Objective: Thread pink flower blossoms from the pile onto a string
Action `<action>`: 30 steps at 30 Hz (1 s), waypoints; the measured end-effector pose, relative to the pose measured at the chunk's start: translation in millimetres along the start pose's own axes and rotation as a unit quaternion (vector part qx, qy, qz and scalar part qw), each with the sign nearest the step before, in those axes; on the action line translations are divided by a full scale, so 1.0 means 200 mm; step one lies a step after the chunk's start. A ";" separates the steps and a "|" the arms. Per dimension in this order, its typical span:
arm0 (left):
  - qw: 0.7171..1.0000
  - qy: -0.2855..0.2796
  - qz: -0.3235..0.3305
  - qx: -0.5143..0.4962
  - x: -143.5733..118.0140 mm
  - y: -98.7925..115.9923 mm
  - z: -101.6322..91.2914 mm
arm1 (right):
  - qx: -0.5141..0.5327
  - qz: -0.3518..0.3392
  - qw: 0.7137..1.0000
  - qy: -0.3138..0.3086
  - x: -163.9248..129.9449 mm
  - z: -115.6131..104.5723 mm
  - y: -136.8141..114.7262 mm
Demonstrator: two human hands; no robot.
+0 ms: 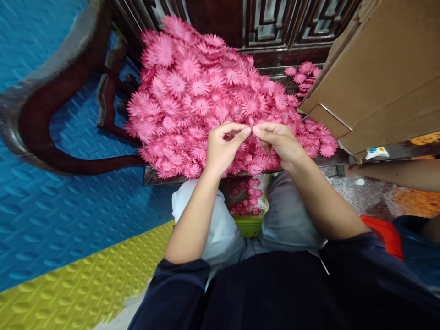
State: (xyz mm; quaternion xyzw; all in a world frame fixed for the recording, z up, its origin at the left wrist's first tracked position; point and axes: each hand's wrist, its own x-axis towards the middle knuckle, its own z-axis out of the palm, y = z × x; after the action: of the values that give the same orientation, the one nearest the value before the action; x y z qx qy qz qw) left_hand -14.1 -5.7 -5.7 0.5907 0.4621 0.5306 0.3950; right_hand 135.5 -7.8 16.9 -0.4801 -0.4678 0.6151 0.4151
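A big heap of pink paper flowers (pixel 192 87) covers a dark wooden bench (pixel 151 176) in front of me. My left hand (pixel 222 149) and my right hand (pixel 280 142) meet above the heap's near edge, thumbs and forefingers pinched together on a small pink flower piece (pixel 250 123), mostly hidden by the fingertips. More pink flowers (pixel 247 199) lie in a green container (pixel 247 225) between my knees.
A brown cardboard box (pixel 378 68) leans at the right, over the bench. A curved dark wooden armrest (pixel 41 114) is at the left. Blue and yellow foam mats (pixel 68 238) cover the floor. Another person's arm (pixel 395 174) reaches in at the right.
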 end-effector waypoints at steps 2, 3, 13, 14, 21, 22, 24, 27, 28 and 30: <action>1.000 -0.004 -0.009 -0.009 0.00 0.00 0.00 | -0.007 0.005 1.000 -0.011 0.00 -0.01 0.00; 1.000 -0.008 -0.015 -0.014 0.00 0.00 0.00 | -0.009 0.006 1.000 -0.015 0.00 -0.01 0.00; 0.996 -0.017 -0.025 -0.083 0.00 -0.02 0.01 | 0.014 -0.002 1.000 -0.010 0.00 0.00 -0.01; 0.996 -0.014 -0.026 -0.089 0.00 -0.01 0.01 | 0.022 -0.006 1.000 0.000 0.00 0.00 -0.01; 0.994 -0.002 -0.040 -0.103 0.00 0.00 0.02 | 0.036 -0.033 0.998 0.035 0.00 0.03 -0.03; 0.993 -0.002 -0.046 -0.104 0.00 0.00 0.03 | 0.032 -0.037 0.998 0.032 0.00 0.03 -0.03; 0.992 -0.002 -0.054 -0.112 0.00 0.00 0.03 | 0.025 -0.048 0.998 0.031 0.00 0.03 -0.02; 0.990 -0.002 -0.064 -0.128 0.00 0.01 0.03 | 0.017 -0.054 0.998 0.033 0.00 0.03 -0.02; 0.989 -0.003 -0.067 -0.131 0.00 0.01 0.03 | 0.016 -0.053 0.998 0.035 0.00 0.03 -0.02; 0.988 -0.008 -0.071 -0.134 0.00 0.02 0.03 | 0.019 -0.051 0.998 0.040 0.00 0.03 -0.02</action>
State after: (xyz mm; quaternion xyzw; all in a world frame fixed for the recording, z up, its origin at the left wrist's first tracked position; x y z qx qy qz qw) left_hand -8.0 -5.6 -3.1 0.5027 0.4244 0.5535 0.5106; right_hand 129.1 -7.6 21.0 -0.4718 -0.4627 0.5820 0.4740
